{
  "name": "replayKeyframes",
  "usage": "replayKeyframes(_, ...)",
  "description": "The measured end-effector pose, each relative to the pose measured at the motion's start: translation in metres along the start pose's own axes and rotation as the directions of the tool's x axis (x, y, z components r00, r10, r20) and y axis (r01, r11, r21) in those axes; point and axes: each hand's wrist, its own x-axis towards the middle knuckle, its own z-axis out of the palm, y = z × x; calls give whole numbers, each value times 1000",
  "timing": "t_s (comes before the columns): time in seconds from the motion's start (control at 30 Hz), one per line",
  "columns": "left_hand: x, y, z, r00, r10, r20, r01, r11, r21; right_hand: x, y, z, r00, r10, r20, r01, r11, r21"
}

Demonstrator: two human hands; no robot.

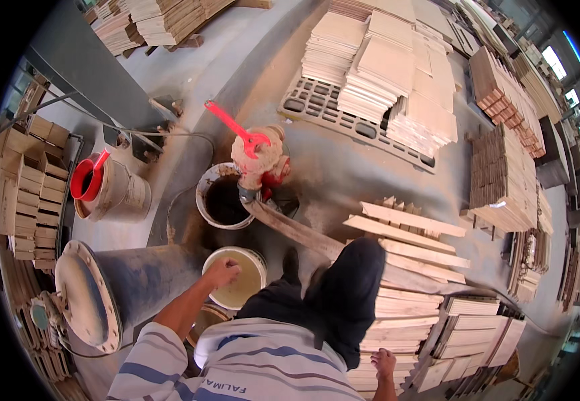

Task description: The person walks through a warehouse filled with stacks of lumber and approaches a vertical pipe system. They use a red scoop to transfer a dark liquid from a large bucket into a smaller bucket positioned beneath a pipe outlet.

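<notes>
My left hand (224,273), its fingers curled together, is over the near side of a white bucket (248,283) holding pale yellowish liquid. Whatever those fingers may hold is too small to make out. Low on the right, my right hand (383,361) hangs loosely with its fingers partly apart and nothing visible in it, beside stacked wooden boards (397,327). Ahead of me stands a dusty valve fitting (259,160) with a red wrench-shaped handle (226,121) on top. A flat hose (293,226) runs from it toward my legs. Another white bucket (211,207), dark inside, stands beside the fitting.
At left lies a large blue-grey flanged cylinder (146,277). Behind it, a red funnel-like container (88,179) rests on a dirty white bucket (126,195). Pale panels are stacked on a dark plastic pallet (343,123) ahead; more wood stacks (504,177) stand at right. A grey column (92,73) rises at upper left.
</notes>
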Motion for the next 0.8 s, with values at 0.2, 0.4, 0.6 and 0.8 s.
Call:
replayKeyframes(0.2, 19, 67, -17, 989, 85, -125, -113, 964, -239, 24, -57, 33, 994, -91, 64, 106, 954, -281)
replayKeyframes(0.4, 57, 111, 0, 980, -69, -188, -52, 818, -573, 67, -215, 107, 974, -94, 204, 183, 859, -478)
replayKeyframes(0.6, 112, 160, 23, 923, -217, -318, -45, 760, -648, 196, -366, 180, 920, 12, 391, 191, 858, -476)
replayKeyframes(0.8, 144, 290, 72, 871, -315, -376, -2, 764, -646, 319, -560, 306, 765, -67, 641, 481, 721, -499)
